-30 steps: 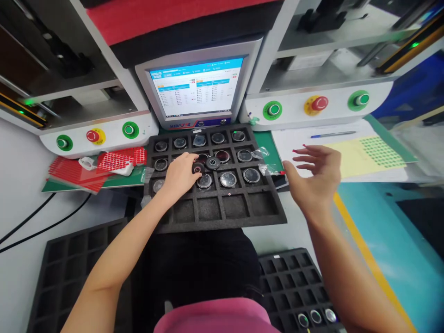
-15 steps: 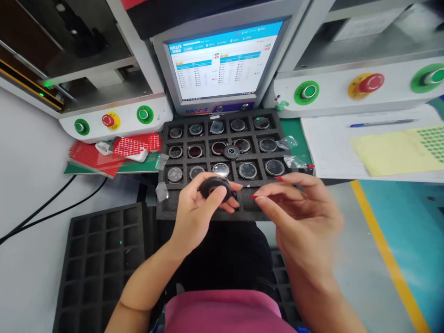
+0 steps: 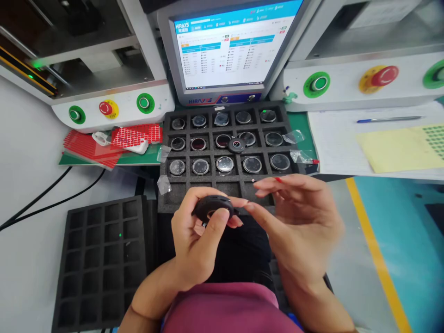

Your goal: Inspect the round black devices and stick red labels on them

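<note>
Left hand and right hand are close together at the lower centre of the frame. Clamped between the left hand's thumb and fingers is a black disc, held tilted just in front of a dark foam tray. Beside it to the right, the right hand is half curled, its thumb and forefinger apart; the thumb tip reaches a left fingertip, though I cannot tell whether they touch. Round watch faces sit in the tray's three far rows, five to a row. Another black disc lies across the divider between the third and fourth compartments of the middle row, overlapping the faces there. Clear film pieces rest along the tray's side edges. Behind it, at upper centre, a lit monitor stands between two white panels, the left panel and the right panel, each with green and red buttons. Red sheets lie on the green counter at left, while a blue pen and a yellow sheet lie on white paper at right. A second foam tray fills the lower left.
</note>
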Tool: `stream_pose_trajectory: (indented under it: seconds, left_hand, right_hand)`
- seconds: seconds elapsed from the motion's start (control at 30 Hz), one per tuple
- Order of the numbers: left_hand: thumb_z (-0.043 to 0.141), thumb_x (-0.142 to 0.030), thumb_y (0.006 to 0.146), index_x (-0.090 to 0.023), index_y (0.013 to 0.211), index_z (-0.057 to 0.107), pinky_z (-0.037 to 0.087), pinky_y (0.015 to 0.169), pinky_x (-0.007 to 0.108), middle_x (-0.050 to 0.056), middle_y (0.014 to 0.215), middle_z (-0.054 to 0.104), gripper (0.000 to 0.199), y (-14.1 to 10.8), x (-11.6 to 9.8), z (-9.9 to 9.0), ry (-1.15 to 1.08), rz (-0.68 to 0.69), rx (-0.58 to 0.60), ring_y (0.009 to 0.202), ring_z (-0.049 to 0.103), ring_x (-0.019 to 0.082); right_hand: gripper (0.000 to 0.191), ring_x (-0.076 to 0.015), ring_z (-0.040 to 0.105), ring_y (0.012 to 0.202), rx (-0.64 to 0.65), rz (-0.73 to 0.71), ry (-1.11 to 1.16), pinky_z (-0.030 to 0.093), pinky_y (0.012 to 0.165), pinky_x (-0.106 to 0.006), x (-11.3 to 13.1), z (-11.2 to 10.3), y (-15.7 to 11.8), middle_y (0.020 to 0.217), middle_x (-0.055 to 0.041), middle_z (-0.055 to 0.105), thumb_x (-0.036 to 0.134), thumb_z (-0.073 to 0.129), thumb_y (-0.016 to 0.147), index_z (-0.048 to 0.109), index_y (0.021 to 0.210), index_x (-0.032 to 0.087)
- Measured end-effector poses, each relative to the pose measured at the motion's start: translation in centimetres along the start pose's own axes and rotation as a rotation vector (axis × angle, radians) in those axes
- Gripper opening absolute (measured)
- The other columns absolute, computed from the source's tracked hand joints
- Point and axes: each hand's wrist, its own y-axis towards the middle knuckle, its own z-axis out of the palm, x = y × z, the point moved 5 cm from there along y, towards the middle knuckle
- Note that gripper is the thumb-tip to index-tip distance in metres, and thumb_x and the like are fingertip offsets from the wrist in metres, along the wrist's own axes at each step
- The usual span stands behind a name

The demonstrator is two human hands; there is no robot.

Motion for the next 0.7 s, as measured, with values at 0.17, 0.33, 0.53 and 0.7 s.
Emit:
stream_pose_trajectory:
  seconds: [0.17,0.33,0.53,0.7]
  left_hand:
    - [0.067,-0.025,0.099,-0.02,0.101,0.068,0.061,0.065,0.016,0.002,0.1,0.083,0.006,0.0,0.0,0.3,-0.01,-0.015,0.033,0.067,0.074,0.008]
    - [0.067,-0.025,0.099,-0.02,0.1,0.066,0.062,0.067,0.018,0.004,0.102,0.083,0.005,0.0,-0.1,0.6,0.014,-0.006,0.048,0.069,0.076,0.01]
    - [0.062,-0.031,0.102,-0.024,0.115,0.067,0.058,0.06,0.022,0.003,0.108,0.082,0.016,-0.2,0.5,0.5,0.168,-0.073,-0.055,0.058,0.067,0.009]
    - [0.037,-0.04,0.11,-0.021,0.134,0.061,0.06,0.094,0.033,0.011,0.137,0.071,0.039,-1.2,1.0,1.9,0.165,-0.1,0.039,0.106,0.075,0.02]
  right_hand:
    - [0.04,-0.0129,0.07,0.068,0.019,-0.043,-0.087,0.057,0.081,-0.031,0.3,-0.3,-0.1,0.077,0.0067,0.074,0.007,0.086,0.071,0.067,0.102,0.025]
    - [0.038,-0.013,0.069,0.063,0.042,-0.066,0.01,0.059,0.066,-0.027,0.5,-0.5,0.0,0.075,0.0063,0.073,0.002,0.081,0.072,0.066,0.099,0.024]
    - [0.036,-0.0114,0.069,0.065,-0.015,0.024,0.18,0.058,0.062,-0.022,0.6,-0.8,-0.6,0.073,0.0064,0.072,0.003,0.083,0.074,0.065,0.096,0.024]
    - [0.032,-0.0076,0.063,0.053,0.064,0.254,0.391,0.057,0.056,-0.018,0.2,1.0,-1.6,0.072,0.0085,0.072,0.003,0.078,0.077,0.061,0.092,0.024]
